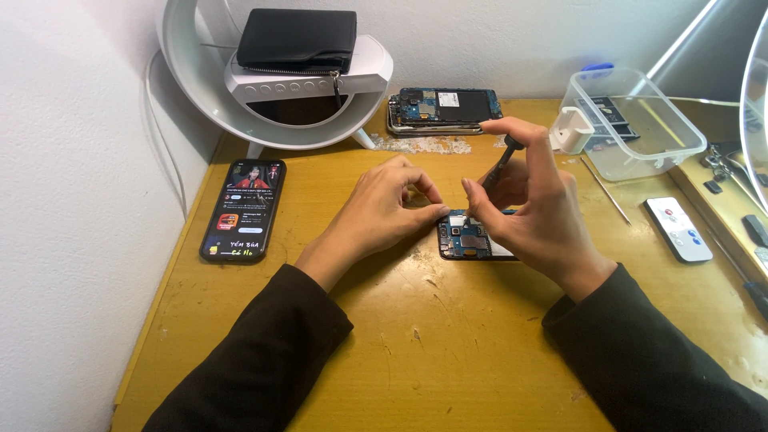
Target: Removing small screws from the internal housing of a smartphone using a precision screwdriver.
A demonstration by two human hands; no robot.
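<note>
The opened phone (468,238) lies back-off at the centre of the wooden desk (416,352), circuit board showing. The left hand (384,212), at its 9 o'clock, pinches its upper left corner with thumb and forefinger. The right hand (536,204), over its 1 o'clock side, grips a dark screwdriver (500,164) between the fingertips, tip pointing down toward the board. A lit phone (244,210) lies well apart at 9 o'clock.

Phone repair bench, opened phones (445,107), parts box (640,120)
</note>
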